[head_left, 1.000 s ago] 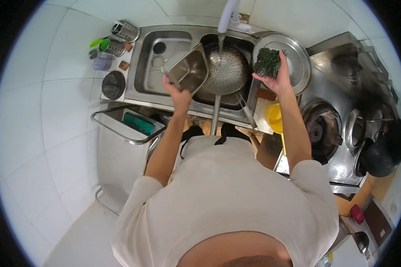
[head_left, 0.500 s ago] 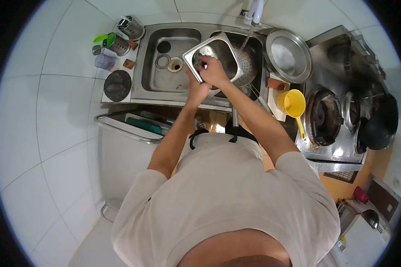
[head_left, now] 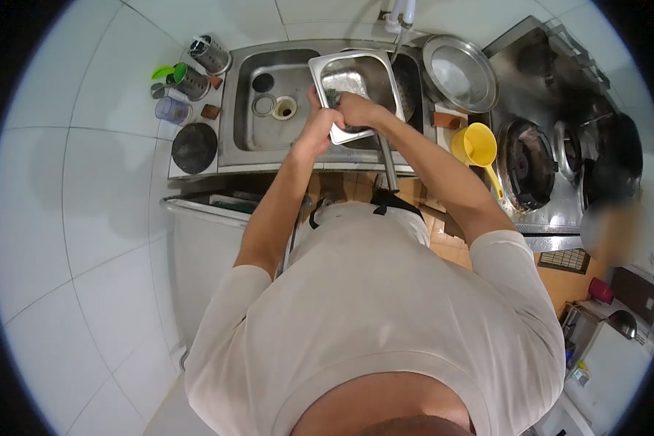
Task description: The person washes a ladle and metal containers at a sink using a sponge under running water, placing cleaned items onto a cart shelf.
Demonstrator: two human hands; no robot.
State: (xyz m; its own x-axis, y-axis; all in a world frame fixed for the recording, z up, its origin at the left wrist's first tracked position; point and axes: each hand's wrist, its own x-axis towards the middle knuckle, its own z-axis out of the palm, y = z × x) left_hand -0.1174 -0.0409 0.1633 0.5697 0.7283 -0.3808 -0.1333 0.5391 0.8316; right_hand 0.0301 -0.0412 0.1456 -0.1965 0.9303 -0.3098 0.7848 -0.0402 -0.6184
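A rectangular steel pan (head_left: 381,80) is tilted over the right basin and the divider of the sink. My left hand (head_left: 320,127) grips its left rim, fingers wrapped round the edge. Inside the pan, my right hand (head_left: 356,111) is closed on a dark scouring pad (head_left: 332,97), pressed near the left wall. Behind the pan's right side, the tap (head_left: 407,22) hangs over the right basin, where part of a perforated colander (head_left: 408,91) shows.
Left basin (head_left: 258,131) has a drain and a loose ring. Steel cutlery holders (head_left: 209,54), a clear cup (head_left: 173,110) and a black disc (head_left: 194,147) line the left ledge. At right are a round steel basin (head_left: 458,76), a yellow dipper (head_left: 478,145) and a stove (head_left: 527,167).
The pan has turned and shifted slightly right, with both hands on or in it. My right hand has moved lower and right inside it. The camera view has shifted a little.
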